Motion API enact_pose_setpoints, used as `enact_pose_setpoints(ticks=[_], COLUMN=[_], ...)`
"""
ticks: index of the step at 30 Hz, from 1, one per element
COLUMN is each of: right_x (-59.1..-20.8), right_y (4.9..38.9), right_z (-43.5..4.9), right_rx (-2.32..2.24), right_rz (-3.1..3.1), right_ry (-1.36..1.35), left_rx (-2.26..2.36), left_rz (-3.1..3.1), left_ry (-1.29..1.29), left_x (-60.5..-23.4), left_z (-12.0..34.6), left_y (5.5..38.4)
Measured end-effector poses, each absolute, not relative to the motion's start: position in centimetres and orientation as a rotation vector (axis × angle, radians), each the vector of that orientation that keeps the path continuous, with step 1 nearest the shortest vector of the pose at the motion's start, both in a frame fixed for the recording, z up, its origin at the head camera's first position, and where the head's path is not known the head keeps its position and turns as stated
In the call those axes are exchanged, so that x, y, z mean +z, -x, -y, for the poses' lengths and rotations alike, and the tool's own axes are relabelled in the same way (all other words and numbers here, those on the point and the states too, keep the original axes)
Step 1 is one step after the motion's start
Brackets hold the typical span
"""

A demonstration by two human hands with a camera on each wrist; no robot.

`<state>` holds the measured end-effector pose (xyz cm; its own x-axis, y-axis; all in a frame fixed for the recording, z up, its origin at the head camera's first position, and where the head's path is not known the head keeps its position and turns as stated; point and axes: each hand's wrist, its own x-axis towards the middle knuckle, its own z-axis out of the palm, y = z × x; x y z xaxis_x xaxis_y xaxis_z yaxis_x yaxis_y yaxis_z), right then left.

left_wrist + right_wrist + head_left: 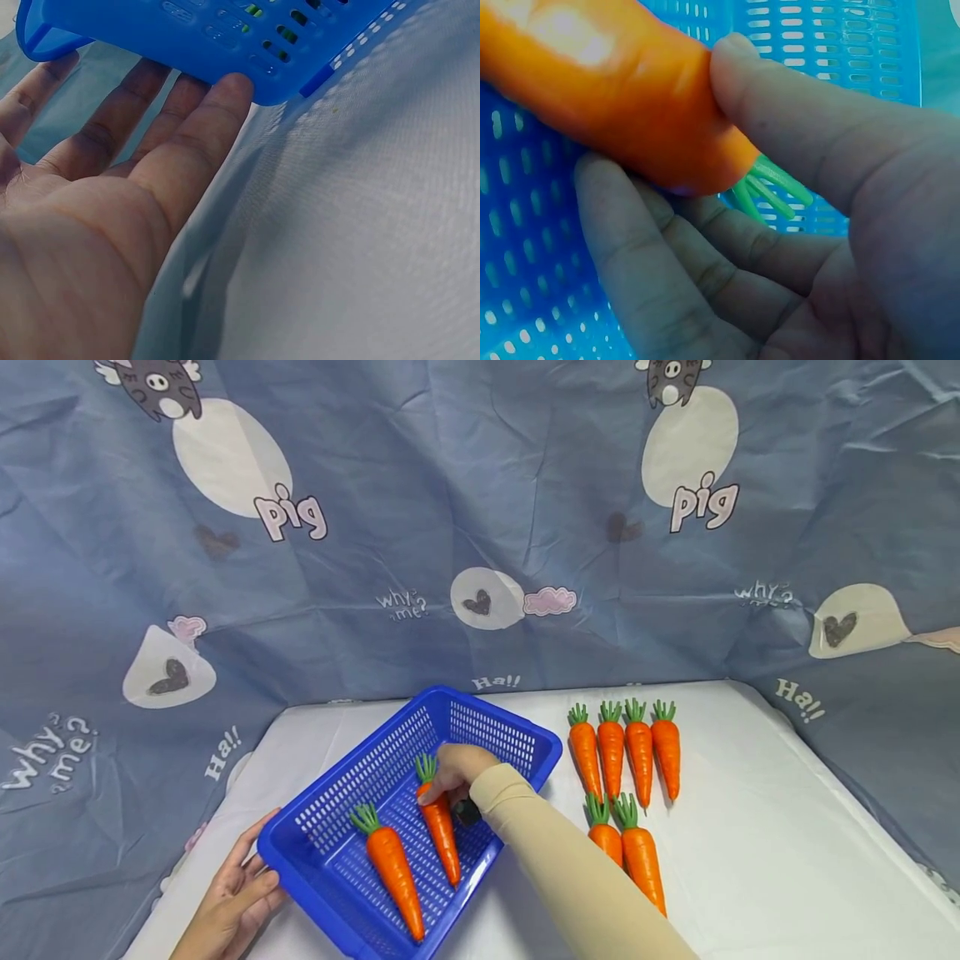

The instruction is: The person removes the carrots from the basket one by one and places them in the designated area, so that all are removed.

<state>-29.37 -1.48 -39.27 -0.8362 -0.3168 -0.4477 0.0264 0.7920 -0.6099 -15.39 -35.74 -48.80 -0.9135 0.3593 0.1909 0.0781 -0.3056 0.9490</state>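
Observation:
In the head view, a blue perforated plastic basket (360, 860) stands slanted on the table. Two orange carrots with green stems are inside: one carrot (395, 881) lies near the left side, the other carrot (442, 831) is under my right hand (457, 770). The right thumb and fingers pinch that carrot (630, 97) at its thick end, just below the green stem. At the basket's near left corner, my left hand (236, 893) touches the outside with its fingertips. Those fingers (187, 161) look mostly straight against the wall and rim (45, 45) in the left wrist view.
Right of the basket, several carrots (611, 747) lie side by side in a row, stems away from me. Two more carrots (641, 864) lie nearer, one partly hidden by my right sleeve (570, 877). A white cloth covers the table (757, 827); a printed blue curtain (480, 510) hangs behind.

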Motion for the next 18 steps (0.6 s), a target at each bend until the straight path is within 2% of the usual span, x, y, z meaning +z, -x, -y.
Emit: enact_pose_setpoints(ticks=[8,18], right_x=[-38.95,-38.87], right_y=[29.72,29.99], right_z=[2.05,2.27], right_rx=[-0.766,-0.727], right_rz=[-2.457,-2.489], right_ry=[0.194,0.231], left_rx=[2.342,2.324], left_rz=[-1.713,-1.761], left_ry=[-0.617,-0.562], left_x=[-48.8,-48.97], left_z=[35.77,35.95], left_y=[15.45,15.55])
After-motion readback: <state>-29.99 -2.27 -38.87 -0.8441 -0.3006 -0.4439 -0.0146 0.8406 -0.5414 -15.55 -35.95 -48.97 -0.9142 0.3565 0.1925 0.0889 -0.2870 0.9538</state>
